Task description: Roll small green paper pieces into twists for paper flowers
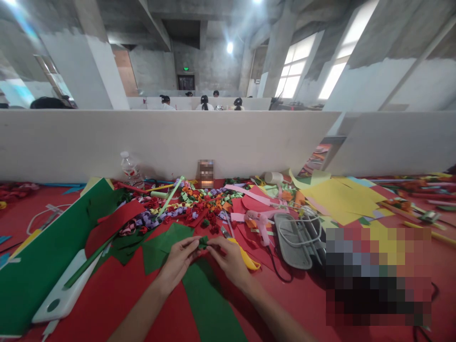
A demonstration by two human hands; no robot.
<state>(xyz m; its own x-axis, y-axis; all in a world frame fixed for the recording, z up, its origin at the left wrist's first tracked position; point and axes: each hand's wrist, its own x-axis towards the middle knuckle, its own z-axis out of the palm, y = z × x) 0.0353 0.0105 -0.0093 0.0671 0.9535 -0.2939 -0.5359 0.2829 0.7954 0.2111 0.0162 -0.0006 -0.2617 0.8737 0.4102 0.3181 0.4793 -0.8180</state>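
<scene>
My left hand (180, 259) and my right hand (228, 259) meet over the middle of the table. Between their fingertips they pinch a small, dark green folded paper piece (203, 242), partly covered by the fingers. A wide green paper strip (213, 304) runs beneath my wrists toward the front edge. More green paper (167, 242) lies just beyond my left hand. Close to my right hand rests a cutter knife with a yellow handle (248, 259). A pink glue gun (261, 225) sits farther to the right.
Colourful folded paper chains (203, 202) are heaped at the back. A green board (53, 256) and a white slab with a round hole (59, 297) are at left. A grey tray (292, 244) and yellow sheets (342, 197) lie right. A bottle (130, 168) stands by the white partition (171, 142).
</scene>
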